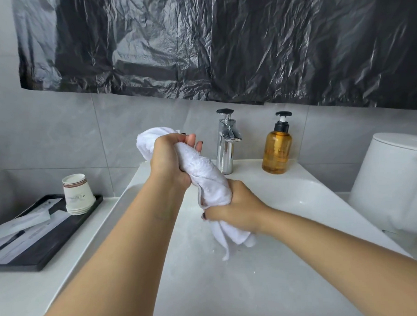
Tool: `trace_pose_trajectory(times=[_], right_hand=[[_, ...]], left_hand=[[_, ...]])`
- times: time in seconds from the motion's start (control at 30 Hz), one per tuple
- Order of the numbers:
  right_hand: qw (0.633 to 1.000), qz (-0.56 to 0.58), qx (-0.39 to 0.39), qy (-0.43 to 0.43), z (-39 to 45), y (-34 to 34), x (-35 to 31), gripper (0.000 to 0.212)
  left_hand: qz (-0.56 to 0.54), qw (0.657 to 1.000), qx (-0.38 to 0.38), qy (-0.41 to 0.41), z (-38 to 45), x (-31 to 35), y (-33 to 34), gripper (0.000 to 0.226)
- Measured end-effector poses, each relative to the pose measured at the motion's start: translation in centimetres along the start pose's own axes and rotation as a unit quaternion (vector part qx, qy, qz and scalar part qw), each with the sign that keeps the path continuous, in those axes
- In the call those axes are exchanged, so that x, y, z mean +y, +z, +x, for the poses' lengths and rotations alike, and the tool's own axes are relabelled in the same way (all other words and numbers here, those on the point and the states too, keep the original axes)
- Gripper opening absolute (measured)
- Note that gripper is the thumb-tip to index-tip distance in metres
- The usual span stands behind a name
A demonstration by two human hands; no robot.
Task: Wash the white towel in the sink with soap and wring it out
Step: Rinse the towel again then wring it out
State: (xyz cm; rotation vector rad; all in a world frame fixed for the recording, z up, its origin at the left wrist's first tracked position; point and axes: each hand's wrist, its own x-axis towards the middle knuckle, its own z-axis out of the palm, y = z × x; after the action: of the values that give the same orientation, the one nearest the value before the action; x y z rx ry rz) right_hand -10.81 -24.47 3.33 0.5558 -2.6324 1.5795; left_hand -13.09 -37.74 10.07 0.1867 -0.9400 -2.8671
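The white towel (204, 175) is rolled into a thick rope and held up over the white sink (298, 197). My left hand (168, 159) grips its upper end, fingers curled round it. My right hand (235, 206) grips it lower down, and a loose tail of towel hangs below that fist toward the basin. An amber soap bottle (276, 150) with a black pump stands on the sink's back ledge, right of the chrome faucet (226, 143). No water runs from the faucet.
A stack of upturned paper cups (77, 194) stands on a black tray (54, 243) with packets, on the counter at left. A white toilet tank (392, 182) is at right. Black plastic sheeting (210, 44) covers the wall above.
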Motion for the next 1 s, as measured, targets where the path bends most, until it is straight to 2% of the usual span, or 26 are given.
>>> trace_pose_trajectory(times=[0.07,0.13,0.23,0.33,0.43,0.53,0.63,0.73,0.8,0.83,0.87,0.9,0.93,1.0], right_hand=[[0.983,0.116,-0.098,0.098,0.1,-1.2,-0.4,0.02],[0.945,0.18,-0.194,0.195,0.3,-2.1,-0.5,0.033],[0.915,0.207,-0.242,0.249,0.4,-2.8,0.0,0.043],[0.911,0.212,-0.222,0.276,0.0,-3.2,-0.2,0.041],[0.897,0.321,-0.163,0.256,-0.5,-4.2,-0.2,0.039],[0.884,0.424,-0.077,0.181,-1.8,-5.2,-0.7,0.01],[0.873,0.481,-0.011,0.073,-3.2,-5.3,-1.5,0.038],[0.913,0.396,0.087,-0.055,-4.4,-4.2,-2.6,0.048],[0.93,0.284,0.155,-0.173,-4.7,-3.7,-3.1,0.051],[0.93,0.203,0.202,-0.229,-4.5,-3.6,-3.0,0.048],[0.921,0.096,0.261,-0.272,-4.3,-3.5,-2.9,0.042],[0.901,-0.032,0.32,-0.292,-3.9,-3.6,-2.6,0.034],[0.87,-0.151,0.367,-0.293,-3.4,-3.8,-2.5,0.028],[0.802,-0.305,0.43,-0.282,-2.3,-4.4,-2.1,0.027]], left_hand=[[-0.004,1.0,0.001,0.002,0.2,-0.5,-0.2,0.016],[-0.022,1.0,-0.003,-0.01,0.6,-0.9,-0.7,0.013],[-0.001,1.0,-0.007,-0.02,1.1,-1.4,-1.1,0.011],[0.042,0.998,0.042,0.009,1.6,-1.7,-1.3,0.011],[0.098,0.985,0.127,0.064,2.5,-1.8,-1.8,0.015],[0.131,0.97,0.189,0.082,3.4,-1.4,-2.7,0.013],[0.164,0.965,0.205,0.028,3.7,-1.4,-3.3,0.004],[0.159,0.977,0.135,-0.04,3.9,-1.9,-3.3,0.008],[0.165,0.98,0.083,-0.076,3.5,-2.4,-2.8,0.017],[0.176,0.978,0.071,-0.083,3.4,-2.7,-2.5,0.009],[0.184,0.977,0.062,-0.09,3.4,-3.1,-2.4,0.005],[0.196,0.975,0.054,-0.094,3.1,-3.4,-2.1,0.016],[0.216,0.971,0.041,-0.099,3.0,-3.7,-2.0,0.019],[0.246,0.963,0.022,-0.107,2.6,-4.2,-1.8,0.004]])
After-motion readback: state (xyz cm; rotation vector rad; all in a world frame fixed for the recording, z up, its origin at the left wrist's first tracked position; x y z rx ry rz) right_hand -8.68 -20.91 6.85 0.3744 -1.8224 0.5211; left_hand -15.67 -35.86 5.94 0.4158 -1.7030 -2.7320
